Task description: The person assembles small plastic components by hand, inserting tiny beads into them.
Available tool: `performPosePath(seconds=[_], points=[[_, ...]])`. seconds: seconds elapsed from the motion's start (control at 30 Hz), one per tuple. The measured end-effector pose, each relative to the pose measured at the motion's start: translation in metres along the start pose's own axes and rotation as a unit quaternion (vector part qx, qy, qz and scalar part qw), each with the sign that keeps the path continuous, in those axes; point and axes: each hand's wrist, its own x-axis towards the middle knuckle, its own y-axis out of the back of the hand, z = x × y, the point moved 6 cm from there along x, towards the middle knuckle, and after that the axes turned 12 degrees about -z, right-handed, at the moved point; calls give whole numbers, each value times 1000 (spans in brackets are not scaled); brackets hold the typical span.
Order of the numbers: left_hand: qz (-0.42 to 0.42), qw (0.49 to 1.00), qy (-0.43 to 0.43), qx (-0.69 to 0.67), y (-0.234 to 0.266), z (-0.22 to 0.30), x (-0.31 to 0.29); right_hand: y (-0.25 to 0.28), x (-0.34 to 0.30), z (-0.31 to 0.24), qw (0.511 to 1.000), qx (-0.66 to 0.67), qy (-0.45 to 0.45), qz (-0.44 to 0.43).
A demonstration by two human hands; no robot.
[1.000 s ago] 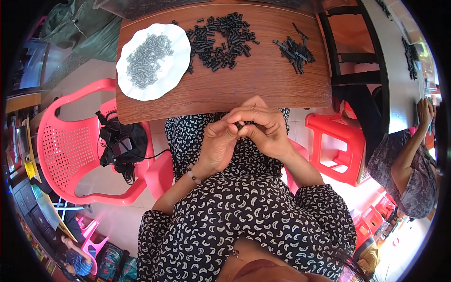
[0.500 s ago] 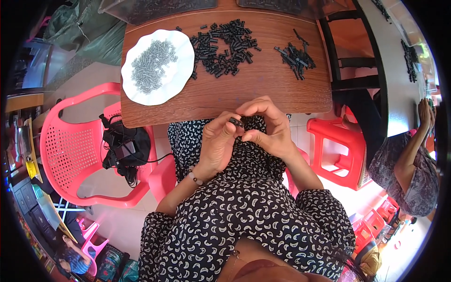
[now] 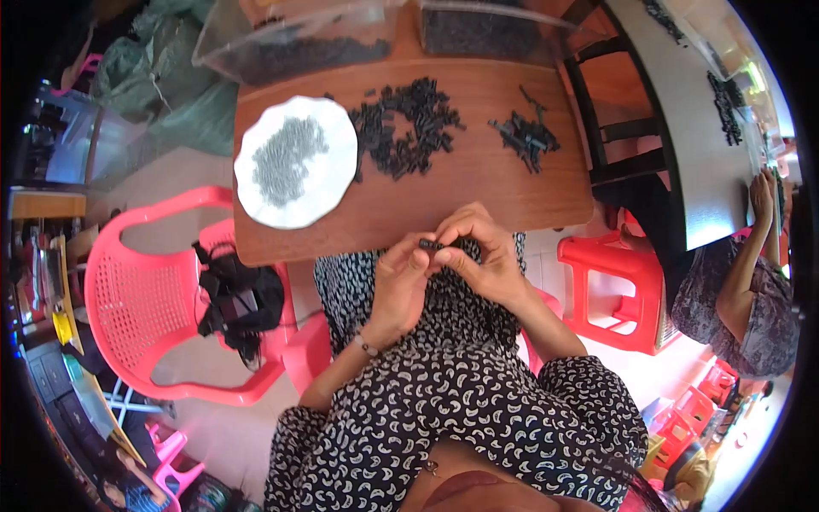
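Note:
A small black cylindrical part [image 3: 431,245] is pinched between my two hands, just off the table's near edge above my lap. My left hand [image 3: 401,277] grips one end with thumb and forefinger. From the other side, the thumb and fingertips of my right hand [image 3: 482,256] close on it. Beyond my hands, a pile of short black cylinders [image 3: 418,128] lies on the brown table [image 3: 401,209]. A white wavy-rimmed plate [image 3: 334,183] to the left holds a heap of small springs [image 3: 290,162]. On the right are several slender dark sticks [image 3: 526,136].
Clear bins [image 3: 294,51] with dark parts stand along the far side. A pink chair [image 3: 145,290] bearing a black bag [image 3: 243,299] is on my left, a pink stool [image 3: 614,277] on my right. Another person's hands [image 3: 765,200] are at the pale table [image 3: 704,171] on the far right.
The whole view has shifted, so the table and its piles sit lower and more of the bins shows. My fingers have drawn closer together around the black part.

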Motion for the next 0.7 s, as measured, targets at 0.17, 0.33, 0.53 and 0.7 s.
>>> performPosePath(seconds=[0.17, 0.33, 0.53, 0.7], points=[[37, 997, 12, -60, 7, 3, 5, 17, 24, -8, 997, -60, 40, 34], [54, 986, 64, -141, 16, 5, 10, 74, 84, -57, 946, -272, 133, 119], [72, 982, 72, -161, 15, 7, 9, 155, 182, -74, 838, -444, 186, 257], [74, 980, 80, -166, 15, 6, 9, 167, 197, -61, 811, -485, 161, 286]])
